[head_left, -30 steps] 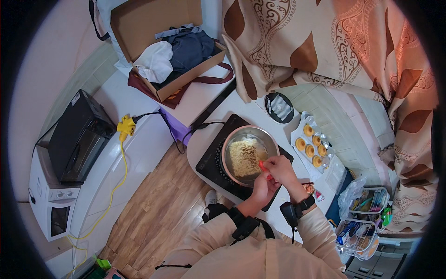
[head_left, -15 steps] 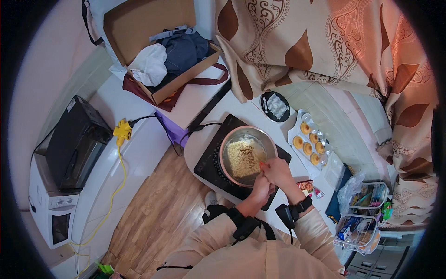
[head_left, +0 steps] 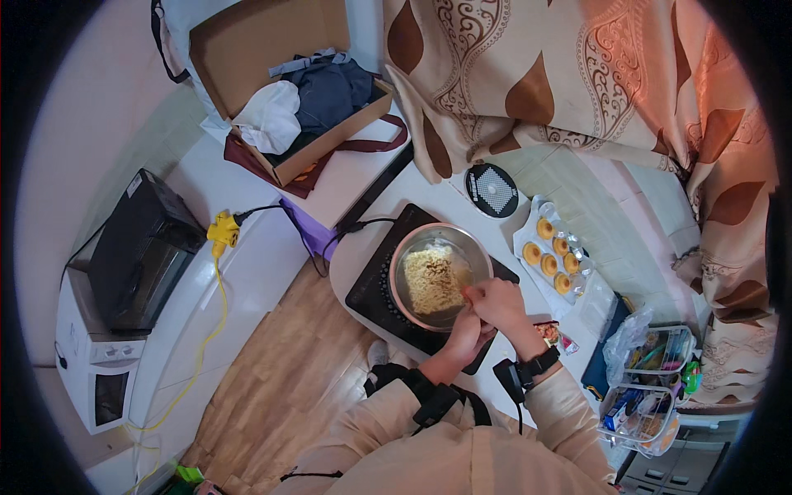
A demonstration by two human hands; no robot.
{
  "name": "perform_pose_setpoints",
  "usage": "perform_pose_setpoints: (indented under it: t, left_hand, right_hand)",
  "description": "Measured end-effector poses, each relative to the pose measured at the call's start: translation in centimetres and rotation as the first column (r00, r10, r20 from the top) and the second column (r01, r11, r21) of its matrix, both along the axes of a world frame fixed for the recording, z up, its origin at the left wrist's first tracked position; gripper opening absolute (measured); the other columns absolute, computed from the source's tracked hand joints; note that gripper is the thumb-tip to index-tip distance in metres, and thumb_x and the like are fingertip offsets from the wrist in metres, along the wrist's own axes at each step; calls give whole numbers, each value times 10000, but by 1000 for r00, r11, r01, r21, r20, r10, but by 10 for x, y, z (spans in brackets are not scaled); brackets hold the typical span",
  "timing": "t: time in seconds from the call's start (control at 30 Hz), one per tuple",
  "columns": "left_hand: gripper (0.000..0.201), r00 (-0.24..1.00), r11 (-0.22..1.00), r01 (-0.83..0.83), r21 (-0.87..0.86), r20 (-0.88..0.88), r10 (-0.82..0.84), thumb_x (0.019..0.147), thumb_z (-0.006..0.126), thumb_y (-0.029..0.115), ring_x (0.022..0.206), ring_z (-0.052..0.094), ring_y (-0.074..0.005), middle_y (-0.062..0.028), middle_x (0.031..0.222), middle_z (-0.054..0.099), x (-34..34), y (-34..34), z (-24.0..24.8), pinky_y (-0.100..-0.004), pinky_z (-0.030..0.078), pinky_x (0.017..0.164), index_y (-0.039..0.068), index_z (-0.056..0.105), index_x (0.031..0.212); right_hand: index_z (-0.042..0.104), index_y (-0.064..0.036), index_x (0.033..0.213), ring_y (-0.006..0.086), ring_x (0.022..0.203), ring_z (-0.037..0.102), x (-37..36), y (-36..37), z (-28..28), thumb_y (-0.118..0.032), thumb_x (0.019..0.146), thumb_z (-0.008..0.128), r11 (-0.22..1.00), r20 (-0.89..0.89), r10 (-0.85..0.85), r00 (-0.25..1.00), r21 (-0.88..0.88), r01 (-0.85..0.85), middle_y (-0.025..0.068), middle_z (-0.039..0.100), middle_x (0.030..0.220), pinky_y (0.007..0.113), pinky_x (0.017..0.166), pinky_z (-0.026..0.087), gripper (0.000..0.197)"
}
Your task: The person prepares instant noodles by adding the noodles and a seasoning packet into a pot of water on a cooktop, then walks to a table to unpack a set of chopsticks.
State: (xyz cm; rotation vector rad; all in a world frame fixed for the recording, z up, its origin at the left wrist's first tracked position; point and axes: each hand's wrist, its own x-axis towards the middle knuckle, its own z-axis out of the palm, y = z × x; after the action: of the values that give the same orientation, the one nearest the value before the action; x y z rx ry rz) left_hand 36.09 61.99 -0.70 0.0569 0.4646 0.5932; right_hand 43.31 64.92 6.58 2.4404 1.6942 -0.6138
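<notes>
A steel pot (head_left: 399, 307) with a coppery rim stands on a black induction cooktop (head_left: 371, 289). Inside it lies a block of instant noodles (head_left: 432, 280) in liquid, with brown seasoning spotted over its upper right side. My right hand (head_left: 499, 305) is closed over the pot's near right rim, pinching a small orange-red sachet (head_left: 469, 295), mostly hidden by the fingers. Just below and touching it, my left hand (head_left: 468, 332) is closed too, its fingertips meeting at the same sachet. Dark straps with small devices circle both wrists.
Right of the cooktop sit a tray of small round tarts (head_left: 549, 263), a colourful packet (head_left: 548, 332) and wire baskets (head_left: 648, 396) of packages. A round black-and-white disc (head_left: 492, 190) lies behind. To the left are a black oven (head_left: 140, 256) and a yellow plug adapter (head_left: 223, 231) with its cord.
My hands stay together at the pot's rim, with the right fingers shifted slightly over the sachet. The whole view has moved a little; the noodles look the same.
</notes>
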Motion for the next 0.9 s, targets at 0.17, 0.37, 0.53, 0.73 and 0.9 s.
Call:
perform_pose_setpoints:
  t: [0.17, 0.37, 0.53, 0.73, 0.9]
  left_hand:
    - [192, 998, 998, 62, -23, -27, -62, 895, 396, 261, 561, 421, -82, 33, 624, 429, 0, -1, 4, -217, 334, 527, 124, 492, 799]
    - [225, 922, 937, 212, 279, -374, -98, 915, 387, 258, 563, 473, -94, 0, 681, 492, -5, 3, 8, -222, 409, 521, 83, 521, 959]
    - [306, 740, 608, 516, 604, -672, 39, 921, 383, 227, 585, 615, -159, -95, 762, 590, -6, -2, 36, -249, 480, 537, -10, 483, 1085]
    - [306, 698, 401, 599, 693, -697, 161, 911, 403, 226, 629, 639, -174, -116, 752, 623, 5, -15, 56, -254, 491, 568, -35, 516, 1023]
    - [316, 849, 829, 294, 476, -528, 2, 920, 382, 242, 760, 630, -198, -111, 910, 602, 2, -25, 48, -252, 498, 648, -31, 493, 1035]
  right_hand:
    - [621, -42, 909, 317, 751, 608, 13, -23, 9, -413, 786, 530, 961, -193, -110, 975, 231, 154, 155, 631, 757, 390, 711, 461, 401]
    - [585, -14, 984, 211, 722, 625, 32, -67, 4, -196, 755, 648, 842, -617, 53, 785, 450, 297, 130, 619, 789, 289, 656, 487, 299]
    - [600, -5, 909, 178, 652, 604, 58, -97, 8, -128, 772, 623, 787, -601, -19, 799, 484, 382, 110, 627, 769, 279, 607, 478, 186]
    - [525, -3, 888, 99, 569, 500, 89, -121, -19, -119, 793, 604, 650, -859, 16, 512, 398, 648, 57, 542, 654, 235, 533, 422, 170]
    - [526, -39, 926, 106, 700, 548, 64, -100, 9, -19, 789, 576, 779, -726, -15, 688, 423, 463, 25, 542, 773, 234, 594, 443, 147]
